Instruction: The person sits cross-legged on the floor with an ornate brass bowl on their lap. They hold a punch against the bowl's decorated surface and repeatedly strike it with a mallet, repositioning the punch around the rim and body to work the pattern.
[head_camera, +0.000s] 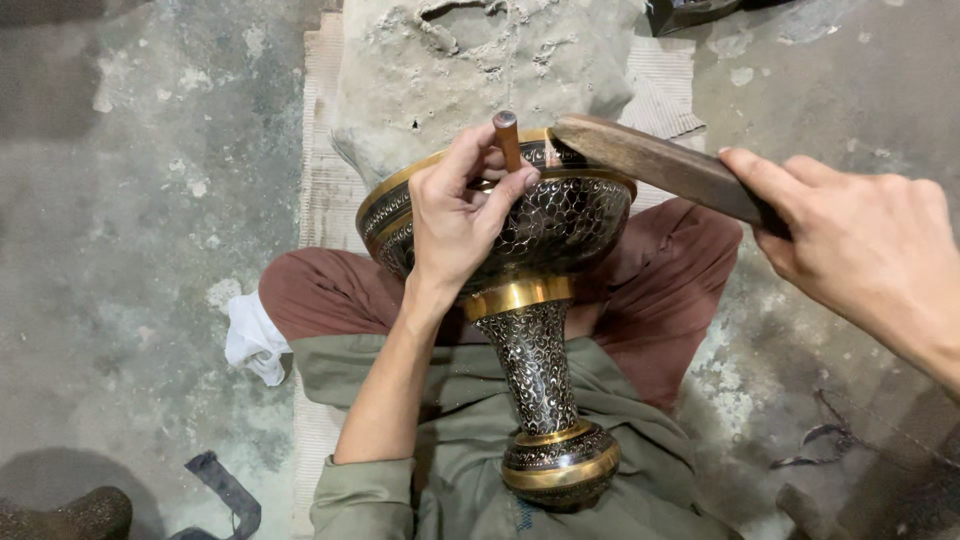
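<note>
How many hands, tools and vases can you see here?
Hands: 2, left hand and right hand
Tools: 2, a small punch and a wooden mallet
Vases: 1, the patterned brass vase
Total: 5

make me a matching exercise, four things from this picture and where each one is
Things:
1. punch tool
2. wooden mallet
3. engraved vase
4. white cloth

Places:
A. lying on the floor beside the knee
B. gripped in the right hand
C. resting across the person's lap
D. pinched in the left hand at the vase rim

Pairs: 1-D, 2-B, 3-C, 4-A
</note>
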